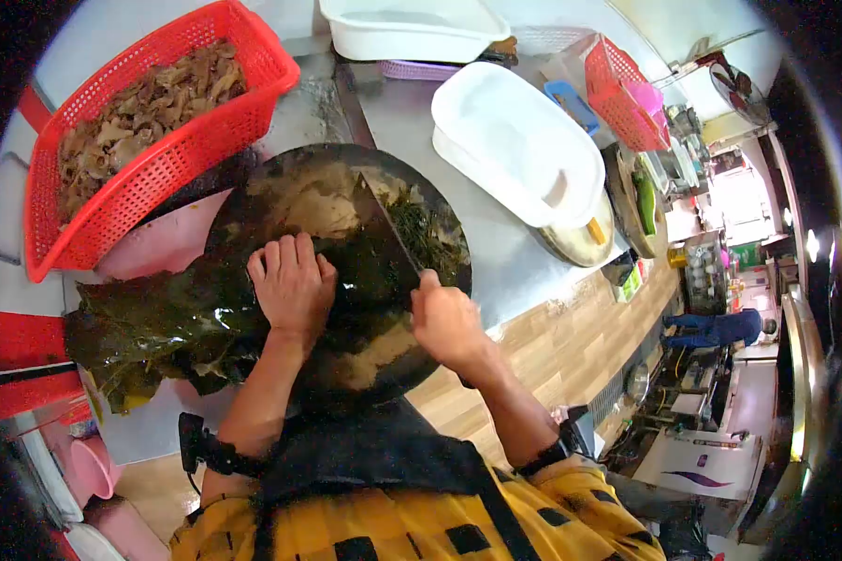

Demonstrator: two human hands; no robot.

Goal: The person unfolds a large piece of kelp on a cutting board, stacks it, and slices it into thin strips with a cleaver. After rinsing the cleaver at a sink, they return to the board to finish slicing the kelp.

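Note:
Dark green wet kelp (173, 313) lies in a wide sheet across a round, dark chopping block (318, 192) and hangs over its left side. My left hand (295, 285) lies palm down on the kelp, its fingers stretched forward and pressing on it. My right hand (447, 323) is wrapped round the handle of a cleaver (382, 238). The blade points away from me and stands at the kelp's right end, with its lower part hard to make out. Right of the blade is a heap of finely cut kelp (430, 234).
A red basket (173, 154) of brown pieces stands at the back left. White tubs (519, 140) and a smaller board (580, 243) are to the right on the metal counter (500, 271). A pink bucket (94, 467) is at lower left. Another person (730, 327) stands far right.

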